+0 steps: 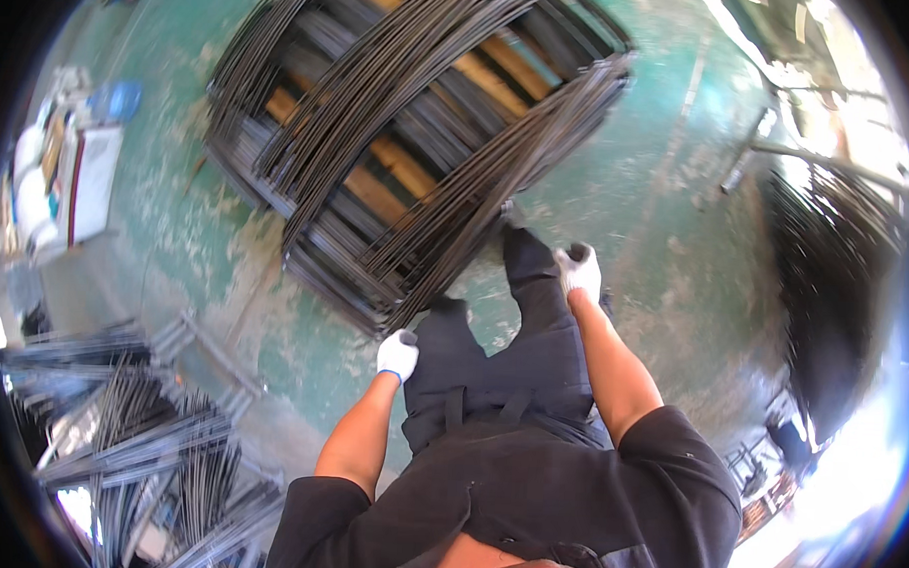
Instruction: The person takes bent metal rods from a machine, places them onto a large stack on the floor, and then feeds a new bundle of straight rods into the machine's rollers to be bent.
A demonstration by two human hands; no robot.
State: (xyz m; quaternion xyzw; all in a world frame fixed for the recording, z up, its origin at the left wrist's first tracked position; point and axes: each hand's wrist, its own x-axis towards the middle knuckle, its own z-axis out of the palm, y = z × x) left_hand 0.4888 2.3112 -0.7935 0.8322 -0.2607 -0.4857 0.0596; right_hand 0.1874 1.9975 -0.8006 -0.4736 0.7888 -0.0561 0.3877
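My left hand, in a white glove with dark fingers, hangs loosely curled beside my left thigh. It shows nothing in its grasp and is nearest to the lower corner of a big stack of thin dark metal rod frames. Whether it touches that corner, I cannot tell. My right hand, gloved the same way, is curled beside my right leg, with nothing visible in it. The frames lie in curved-looking layers ahead of me, with yellowish wooden slats showing between them. My right foot is close to the stack's near edge.
More dark rods lie piled on a rack at the lower left. At the right, a dark bundle of rods stands by a metal stand. A white box with cluttered items sits at the left. The green floor is worn.
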